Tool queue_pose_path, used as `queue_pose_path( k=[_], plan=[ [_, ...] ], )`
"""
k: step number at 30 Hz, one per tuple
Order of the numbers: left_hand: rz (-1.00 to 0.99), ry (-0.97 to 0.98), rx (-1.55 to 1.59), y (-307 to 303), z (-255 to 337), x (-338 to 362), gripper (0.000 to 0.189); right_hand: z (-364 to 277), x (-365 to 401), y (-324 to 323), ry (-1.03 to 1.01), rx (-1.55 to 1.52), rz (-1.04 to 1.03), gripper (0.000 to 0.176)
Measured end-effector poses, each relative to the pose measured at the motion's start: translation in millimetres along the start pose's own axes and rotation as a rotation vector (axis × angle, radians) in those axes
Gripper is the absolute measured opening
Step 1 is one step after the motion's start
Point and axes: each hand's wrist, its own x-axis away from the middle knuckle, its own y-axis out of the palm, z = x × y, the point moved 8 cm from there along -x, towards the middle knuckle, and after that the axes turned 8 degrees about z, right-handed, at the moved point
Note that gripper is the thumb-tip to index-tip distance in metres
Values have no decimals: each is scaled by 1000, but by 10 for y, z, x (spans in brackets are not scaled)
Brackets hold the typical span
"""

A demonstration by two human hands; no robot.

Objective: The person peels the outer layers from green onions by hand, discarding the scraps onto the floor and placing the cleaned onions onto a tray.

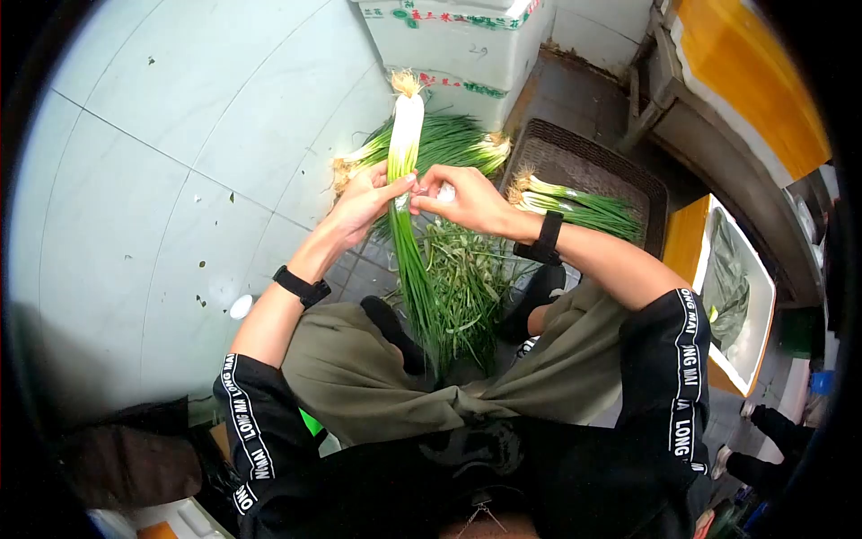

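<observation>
My left hand (362,205) is closed around a bunch of scallions (409,130), roots up and green leaves hanging down between my knees. A shiny clear band (401,204) shows on the bunch just below my left thumb. My right hand (464,199) is at the bunch's right side, fingers pinched close to that band. Something small and whitish (446,191) shows within its curled fingers, too little visible to name. Behind the hands, more scallions (449,139) lie on the floor. Loose green leaves and trimmings (462,292) are heaped below, between my shoes.
A dark plastic tray (588,148) at right holds banded scallions (584,205). White foam boxes (458,54) are stacked against the tiled wall (189,135). An open foam box (750,310) with a dark plastic bag stands farther right. Another person's legs (772,445) show at lower right.
</observation>
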Motion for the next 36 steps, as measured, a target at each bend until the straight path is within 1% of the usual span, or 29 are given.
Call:
queue_pose_path(
  k=[1, 2, 3, 5, 8, 10, 14, 15, 17, 18, 20, 22, 24, 25, 27, 28, 29, 31, 32, 33, 34, 35, 36],
  plan=[
    [5, 5, 7, 20, -11, 6, 27, -31, 11, 9, -11, -63, 40, 33],
    [7, 2, 8, 33, -22, 0, 27, 44, 36, 33, 96, -83, 19, 29],
    [-2, 26, 8, 50, -6, -15, 27, 24, 41, 33, 97, -84, 16, 29],
    [-8, 48, 9, 68, 8, -17, 27, 73, 52, 11, 186, -125, 74, 27],
    [43, 83, -44, 58, 24, -24, 30, 123, 53, 66, 122, -158, 83, 24],
    [172, 187, -132, -27, 54, -49, 34, 83, 35, 75, 82, -179, 97, 23],
    [177, 231, -141, 14, 58, -52, 37, -7, 6, 54, 68, -88, 98, 22],
    [185, 231, -134, -13, 50, -52, 37, -5, 3, 61, 76, -49, 90, 22],
    [91, 187, -197, 20, -11, -71, 38, -8, -36, 76, 51, -5, 62, 23],
    [97, 189, -187, 14, -11, -57, 38, -11, -51, 88, 29, 35, 45, 24],
    [38, 116, 69, 23, -42, -22, 41, -7, -59, 116, 22, 22, 32, 24],
    [45, 87, 92, 37, 49, 118, 41, -21, -49, 142, 20, 5, 25, 24],
    [71, 60, 122, 35, 90, 198, 43, -93, -52, 144, 4, 29, -4, 29],
    [75, 57, 126, 12, 76, 198, 43, -134, -53, 141, 6, 29, -10, 29],
    [87, 64, 31, -44, 75, 177, 39, -263, -45, 101, -55, 203, 23, 37],
    [124, 46, 117, -104, 42, 134, 45, -264, -55, 106, -54, 276, 30, 43],
    [127, 42, 121, -104, 19, 120, 45, -258, -53, 121, -52, 274, 24, 43],
    [161, 83, 19, -104, 45, 95, 50, -257, -73, 124, -77, 359, 49, 43],
    [171, 57, 50, -129, -15, 56, 54, -238, -80, 125, -74, 360, 47, 43],
    [170, 55, 52, -99, -22, 43, 54, -225, -89, 127, -84, 385, 48, 42],
    [212, 89, 11, -74, -4, 25, 56, -215, -96, 126, -93, 411, 48, 41],
    [253, 123, -29, -63, 15, 10, 58, -206, -104, 115, -88, 414, 46, 41],
    [226, 131, -27, -53, 36, -21, 61, -164, -118, 97, -19, 362, 31, 40]
  ],
)
